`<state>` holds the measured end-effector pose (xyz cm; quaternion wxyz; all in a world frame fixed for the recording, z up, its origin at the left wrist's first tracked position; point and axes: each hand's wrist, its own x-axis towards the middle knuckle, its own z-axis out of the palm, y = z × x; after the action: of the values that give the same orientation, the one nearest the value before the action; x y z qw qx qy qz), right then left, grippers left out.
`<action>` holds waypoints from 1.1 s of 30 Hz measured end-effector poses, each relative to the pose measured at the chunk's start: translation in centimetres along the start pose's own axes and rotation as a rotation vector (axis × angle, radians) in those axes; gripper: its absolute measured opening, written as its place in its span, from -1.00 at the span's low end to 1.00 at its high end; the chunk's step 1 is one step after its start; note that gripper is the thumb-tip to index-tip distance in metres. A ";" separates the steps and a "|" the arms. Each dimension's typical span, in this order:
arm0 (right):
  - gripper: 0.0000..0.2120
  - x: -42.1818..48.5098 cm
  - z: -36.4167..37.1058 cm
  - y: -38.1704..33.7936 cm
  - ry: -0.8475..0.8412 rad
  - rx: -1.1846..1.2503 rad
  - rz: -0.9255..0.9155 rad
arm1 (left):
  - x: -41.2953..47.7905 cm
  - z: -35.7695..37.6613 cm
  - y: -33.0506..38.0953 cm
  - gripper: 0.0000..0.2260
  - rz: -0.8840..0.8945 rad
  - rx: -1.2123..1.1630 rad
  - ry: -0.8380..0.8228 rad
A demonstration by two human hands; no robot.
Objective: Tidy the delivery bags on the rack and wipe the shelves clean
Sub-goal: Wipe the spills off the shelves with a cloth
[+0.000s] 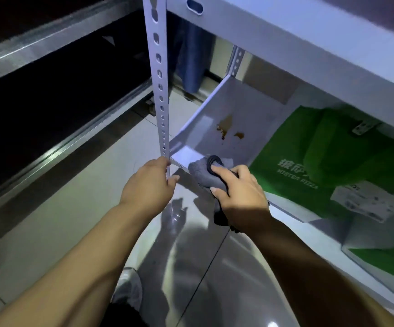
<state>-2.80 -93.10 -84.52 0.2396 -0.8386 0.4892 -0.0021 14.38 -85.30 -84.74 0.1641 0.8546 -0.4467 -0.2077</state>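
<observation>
A white metal rack fills the right half of the head view. Its middle shelf (245, 100) carries brown stains (226, 128) near the left end and a flat green delivery bag (332, 161) with a white receipt further right. My left hand (147, 185) grips the perforated front upright (159, 90) at the shelf's corner. My right hand (238, 194) holds a grey cloth (200, 171) with a black loop, pressed on the shelf's front left corner, short of the stains.
An upper shelf (309, 43) overhangs the work area. A second green bag (389, 263) lies on a lower shelf at the right. Dark steel counters (49, 90) run along the left. Glossy tiled floor (73, 220) lies below, with a shoe near the bottom.
</observation>
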 end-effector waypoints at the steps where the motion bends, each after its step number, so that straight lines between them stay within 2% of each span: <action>1: -0.55 0.8 0.7 0.1 0.015 -0.007 -0.012 | 0.9 0.7 -0.4 -0.67 0.007 -0.017 0.030; 9: -0.59 6.1 6.7 1.0 0.136 -0.057 -0.029 | 6.3 4.3 -1.8 -0.59 0.054 -0.149 0.313; 14: -0.59 9.2 10.3 1.3 0.197 -0.153 0.027 | 7.8 3.8 -1.8 -0.68 0.174 -0.127 0.442; 18: -0.59 11.7 10.6 1.7 0.274 -0.155 0.090 | 8.2 3.8 -2.5 -0.63 0.204 -0.216 0.429; 21: -0.48 13.7 10.0 1.9 0.294 -0.233 0.158 | 9.3 4.3 -2.5 -0.58 0.251 -0.249 0.453; 25: -0.35 16.8 9.0 2.0 0.200 -0.225 0.262 | 10.4 5.5 -2.8 -0.59 0.295 -0.372 0.488; 33: -0.47 17.6 9.7 1.3 0.270 -0.216 0.346 | 10.9 6.1 -3.9 -0.53 0.330 -0.400 0.498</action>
<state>7.65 -104.23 -97.67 0.0777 -0.7552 0.6506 -0.0208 19.66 -92.87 -94.03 0.4631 0.7463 -0.4758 -0.0469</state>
